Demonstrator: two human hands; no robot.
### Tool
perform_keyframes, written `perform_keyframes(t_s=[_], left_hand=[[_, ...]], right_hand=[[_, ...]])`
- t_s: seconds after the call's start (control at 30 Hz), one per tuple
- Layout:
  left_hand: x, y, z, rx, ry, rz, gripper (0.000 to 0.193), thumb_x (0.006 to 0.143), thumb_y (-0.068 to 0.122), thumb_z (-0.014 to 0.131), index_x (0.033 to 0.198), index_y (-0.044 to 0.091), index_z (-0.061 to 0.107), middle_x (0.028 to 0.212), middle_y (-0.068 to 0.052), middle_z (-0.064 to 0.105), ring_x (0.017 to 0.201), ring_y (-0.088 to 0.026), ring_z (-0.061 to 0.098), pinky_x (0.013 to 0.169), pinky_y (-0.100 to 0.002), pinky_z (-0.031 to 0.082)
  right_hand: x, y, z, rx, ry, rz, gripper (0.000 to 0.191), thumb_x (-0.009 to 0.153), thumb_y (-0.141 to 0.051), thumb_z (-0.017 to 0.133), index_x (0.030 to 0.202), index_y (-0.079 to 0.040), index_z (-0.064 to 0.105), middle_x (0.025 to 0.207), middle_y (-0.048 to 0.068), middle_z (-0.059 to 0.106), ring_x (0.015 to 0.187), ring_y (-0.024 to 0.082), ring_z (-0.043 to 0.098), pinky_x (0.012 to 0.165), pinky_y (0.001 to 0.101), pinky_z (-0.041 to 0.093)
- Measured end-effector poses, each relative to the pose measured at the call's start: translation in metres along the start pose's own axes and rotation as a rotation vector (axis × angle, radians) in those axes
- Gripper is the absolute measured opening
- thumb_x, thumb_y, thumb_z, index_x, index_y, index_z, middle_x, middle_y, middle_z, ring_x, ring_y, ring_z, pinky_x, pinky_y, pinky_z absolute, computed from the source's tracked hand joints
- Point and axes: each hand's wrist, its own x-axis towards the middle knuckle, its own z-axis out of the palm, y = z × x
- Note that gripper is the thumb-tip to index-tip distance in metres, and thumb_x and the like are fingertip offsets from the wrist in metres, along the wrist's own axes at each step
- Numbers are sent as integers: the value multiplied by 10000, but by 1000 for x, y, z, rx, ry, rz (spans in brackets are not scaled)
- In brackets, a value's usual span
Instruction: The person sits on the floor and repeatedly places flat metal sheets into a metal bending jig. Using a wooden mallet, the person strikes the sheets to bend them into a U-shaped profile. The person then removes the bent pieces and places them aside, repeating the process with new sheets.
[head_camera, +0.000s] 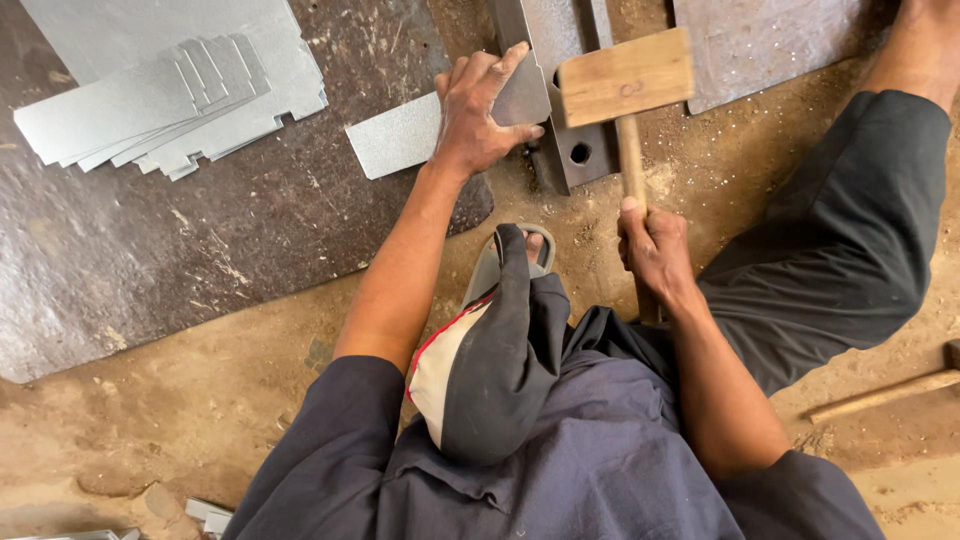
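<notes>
My left hand (478, 115) lies spread over a flat grey galvanised metal sheet piece (430, 125), fingers pressing its right end down onto the dark steel angle bar with a round hole (565, 140) that I take as my landmark. My right hand (655, 250) is closed tight around the handle of a pale wooden mallet with a blocky rectangular head (625, 75); the head hangs just above the bar, right of my left fingers, and I cannot quite tell whether it touches the metal. Well to the left of the bar, a fanned stack of notched grey sheet-metal pieces (170, 105) rests on a large dark rusty steel plate (150, 260). Below the bar, my grey sandal (500, 260) sits on the sandy dirt floor (200, 410). Far right of the bar lies a second wooden handle (885, 395).
</notes>
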Motion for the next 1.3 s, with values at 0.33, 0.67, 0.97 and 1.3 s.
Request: perform_keyframes(t_s=[0.33, 0.67, 0.97, 1.3], left_hand=[[3, 0, 0, -6, 2, 8, 1084, 540, 486, 1027, 1477, 256, 532, 1142, 67, 617, 1109, -183, 533, 1027, -398, 339], [2, -2, -2, 9, -1, 30, 1067, 568, 368, 1026, 1499, 244, 519, 1168, 53, 611, 1126, -192, 537, 1016, -395, 336], [1, 3, -4, 28, 17, 56, 1076, 553, 400, 1023, 1490, 233, 520, 1175, 29, 600, 1133, -226, 532, 974, -419, 338], [5, 0, 1, 11, 27, 29, 1101, 502, 430, 1009, 1470, 237, 523, 1148, 54, 617, 1114, -208, 543, 991, -427, 339]], right_hand=[[-23, -37, -11, -231, 185, -462, 291, 1110, -143, 576, 877, 31, 581, 683, 104, 497, 576, 197, 486, 539, 362, 403], [-31, -30, 2, -361, 261, -800, 278, 1121, -122, 467, 879, -15, 553, 768, 166, 521, 651, 233, 510, 589, 351, 429], [-24, -1, 9, -463, 408, -749, 320, 1104, -77, 497, 790, -27, 533, 721, 117, 541, 616, 256, 524, 571, 400, 409], [-15, 1, 11, -147, 237, -539, 388, 1149, -184, 473, 811, -5, 539, 673, 88, 514, 576, 172, 499, 520, 347, 394]])
